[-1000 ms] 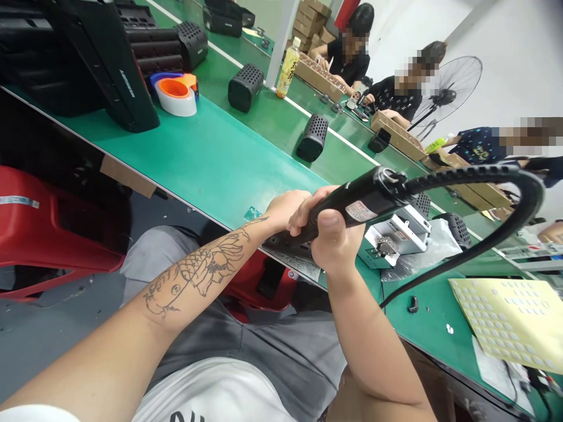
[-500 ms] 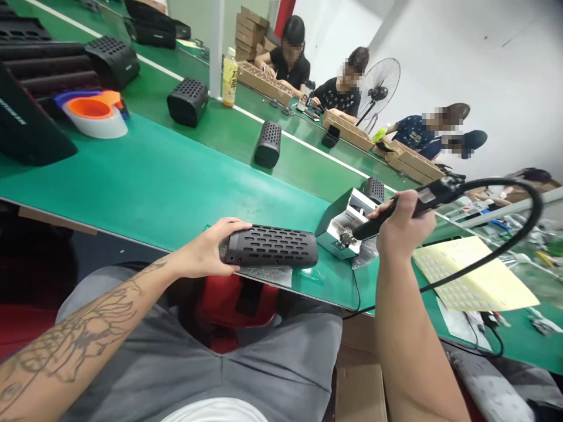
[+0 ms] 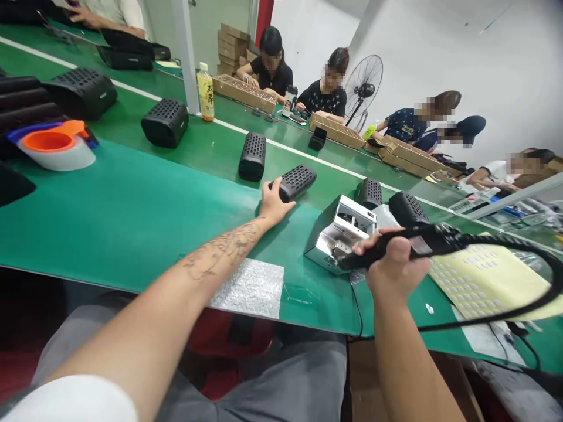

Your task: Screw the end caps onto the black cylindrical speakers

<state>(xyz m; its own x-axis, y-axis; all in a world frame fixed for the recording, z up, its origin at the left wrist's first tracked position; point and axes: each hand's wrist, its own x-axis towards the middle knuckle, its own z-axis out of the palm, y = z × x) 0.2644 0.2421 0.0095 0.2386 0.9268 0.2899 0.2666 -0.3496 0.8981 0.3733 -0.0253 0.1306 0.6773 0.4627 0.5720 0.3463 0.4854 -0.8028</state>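
My left hand (image 3: 273, 202) reaches far across the green table (image 3: 132, 211) and grips the near end of a black perforated speaker (image 3: 297, 180) that lies on the belt. My right hand (image 3: 393, 264) is closed round a black electric screwdriver (image 3: 422, 240) with a thick black cable (image 3: 523, 305) looping to the right. The tool's tip sits close to a small silver metal box (image 3: 338, 234). A sheet of bubble wrap (image 3: 250, 287) lies at the table's near edge between my arms.
More black speakers (image 3: 252, 155) (image 3: 165, 122) (image 3: 368, 192) stand along the belt. An orange and white tape dispenser (image 3: 55, 146) is at left, a yellow sticker sheet (image 3: 484, 278) at right, a drink bottle (image 3: 205, 92) by a post. Several people work at the far side near a fan (image 3: 364, 88).
My left hand has carried the speaker from the bubble wrap at the near edge out onto the belt. My right hand has lowered the screwdriver slightly. The view swung left.
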